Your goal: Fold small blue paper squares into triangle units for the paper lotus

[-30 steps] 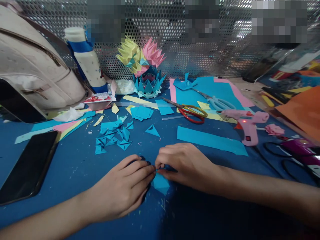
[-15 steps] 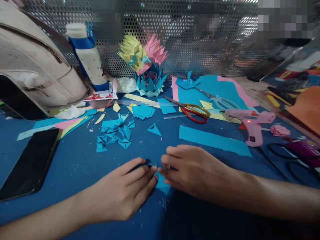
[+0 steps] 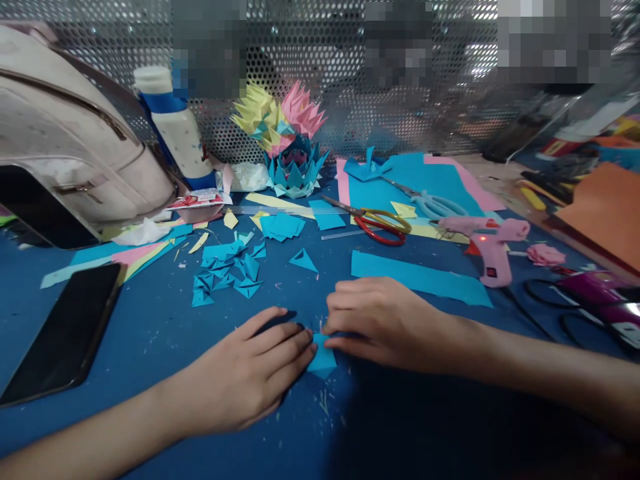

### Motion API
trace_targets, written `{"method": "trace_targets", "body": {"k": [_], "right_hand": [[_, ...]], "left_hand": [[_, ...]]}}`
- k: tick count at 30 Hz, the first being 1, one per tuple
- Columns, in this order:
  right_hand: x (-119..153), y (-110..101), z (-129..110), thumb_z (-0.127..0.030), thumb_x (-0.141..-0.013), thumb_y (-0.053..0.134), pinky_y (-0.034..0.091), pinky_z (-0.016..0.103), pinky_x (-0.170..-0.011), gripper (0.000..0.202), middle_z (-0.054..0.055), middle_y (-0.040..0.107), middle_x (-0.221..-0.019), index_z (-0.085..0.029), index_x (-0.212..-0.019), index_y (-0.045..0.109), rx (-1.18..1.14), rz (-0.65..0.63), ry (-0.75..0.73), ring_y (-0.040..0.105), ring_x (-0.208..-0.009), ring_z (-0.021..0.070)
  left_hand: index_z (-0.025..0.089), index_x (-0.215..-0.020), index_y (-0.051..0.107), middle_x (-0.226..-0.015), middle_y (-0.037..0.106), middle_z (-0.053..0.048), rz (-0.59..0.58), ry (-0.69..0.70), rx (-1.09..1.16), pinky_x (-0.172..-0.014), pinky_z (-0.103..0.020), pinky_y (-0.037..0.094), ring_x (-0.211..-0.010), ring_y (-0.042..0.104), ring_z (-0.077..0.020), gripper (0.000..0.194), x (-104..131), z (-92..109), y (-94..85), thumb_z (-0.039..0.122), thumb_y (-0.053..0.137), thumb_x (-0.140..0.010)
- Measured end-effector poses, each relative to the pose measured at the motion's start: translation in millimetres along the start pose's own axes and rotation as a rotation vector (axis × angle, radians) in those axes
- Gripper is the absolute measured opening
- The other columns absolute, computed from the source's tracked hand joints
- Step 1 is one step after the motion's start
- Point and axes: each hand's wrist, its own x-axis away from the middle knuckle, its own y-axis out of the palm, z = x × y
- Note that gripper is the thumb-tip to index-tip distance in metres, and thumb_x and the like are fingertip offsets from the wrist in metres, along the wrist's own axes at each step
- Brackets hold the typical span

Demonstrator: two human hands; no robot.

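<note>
A small square of blue paper (image 3: 321,363) lies on the blue tabletop between my two hands. The fingertips of my left hand (image 3: 260,373) press its left edge, the fingers close together. On the paper's upper right side, my right hand (image 3: 380,323) has its fingers curled, thumb and forefinger at the edge; their exact pinch is partly hidden. Beyond the hands sit a single folded blue triangle (image 3: 303,261), a cluster of folded blue paper pieces (image 3: 227,267) and a stack of blue paper squares (image 3: 283,227). A long blue paper strip (image 3: 420,277) lies above my right hand.
Red-and-yellow-handled scissors (image 3: 383,227), blue-handled scissors (image 3: 435,203) and a pink glue gun (image 3: 493,243) lie at the right. A folded-paper flower model (image 3: 295,167) stands at the back. Left are a phone (image 3: 65,333), a bottle (image 3: 177,137) and a backpack (image 3: 75,140).
The view has shifted slightly. My right hand has drawn a little up and away from my left, so more of the small blue paper shows between them.
</note>
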Motion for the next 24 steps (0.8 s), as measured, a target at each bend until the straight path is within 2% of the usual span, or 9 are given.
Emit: {"method": "trace_targets", "body": {"k": [2,4,7,10,14,18,24], "right_hand": [[-2,3,-3,-0.052,-0.093,0.060,0.028,0.027,-0.060,0.033,0.000,0.062,-0.077,-0.020,-0.089,0.064,-0.090,0.008,0.109,0.053,-0.070,0.0135],[-3,7,-7,-0.060,-0.083,0.068,0.025,0.027,-0.058,0.041,-0.001,0.063,-0.074,-0.020,-0.088,0.062,-0.101,-0.023,0.209,0.055,-0.068,0.0142],[-3,10,-11,-0.048,-0.080,0.072,0.022,0.028,-0.056,0.031,-0.001,0.061,-0.066,-0.020,-0.074,0.060,-0.068,-0.085,0.302,0.056,-0.063,0.0142],[-1,7,-8,-0.030,-0.084,0.066,0.022,0.026,-0.056,0.022,-0.002,0.060,-0.064,-0.019,-0.068,0.057,-0.080,-0.101,0.286,0.055,-0.062,0.0121],[-1,3,3,-0.027,-0.088,0.064,0.027,0.024,-0.058,0.018,-0.003,0.065,-0.074,-0.019,-0.074,0.057,-0.151,-0.065,0.247,0.057,-0.068,0.0112],[-3,7,14,-0.012,-0.084,0.062,0.032,0.022,-0.063,0.008,-0.003,0.069,-0.087,-0.020,-0.082,0.062,-0.259,0.011,0.274,0.062,-0.078,0.0106],[-6,17,20,-0.015,-0.087,0.063,0.037,0.023,-0.066,0.006,0.000,0.070,-0.091,-0.020,-0.088,0.066,-0.300,0.114,0.262,0.063,-0.083,0.0129]], "left_hand": [[0.008,-0.136,0.054,-0.133,0.062,-0.011,-0.010,-0.007,0.031,-0.118,-0.050,0.027,-0.125,0.053,-0.0266,0.039,0,0,0.2,0.024,0.043,-0.102],[0.008,-0.136,0.054,-0.135,0.061,-0.011,-0.017,-0.010,0.050,-0.119,-0.048,0.027,-0.127,0.052,-0.0259,0.039,-1,1,0.2,0.023,0.043,-0.102],[0.007,-0.138,0.052,-0.138,0.059,-0.011,-0.035,0.005,0.045,-0.118,-0.048,0.028,-0.129,0.051,-0.0259,0.040,-1,1,-0.1,0.021,0.039,-0.103],[0.007,-0.138,0.052,-0.138,0.059,-0.012,-0.026,0.028,0.032,-0.117,-0.049,0.031,-0.127,0.053,-0.0263,0.040,-1,0,-0.1,0.022,0.038,-0.104],[0.008,-0.138,0.052,-0.137,0.060,-0.011,-0.017,0.023,0.027,-0.117,-0.048,0.029,-0.127,0.053,-0.0257,0.040,0,0,-0.7,0.023,0.038,-0.104],[0.007,-0.139,0.051,-0.138,0.059,-0.012,-0.049,0.023,0.041,-0.118,-0.049,0.027,-0.129,0.051,-0.0262,0.042,-1,-1,-2.9,0.025,0.036,-0.105],[0.007,-0.140,0.049,-0.143,0.055,-0.012,-0.045,-0.052,0.062,-0.119,-0.050,0.025,-0.129,0.051,-0.0265,0.044,-2,1,-0.1,0.024,0.046,-0.101]]}}
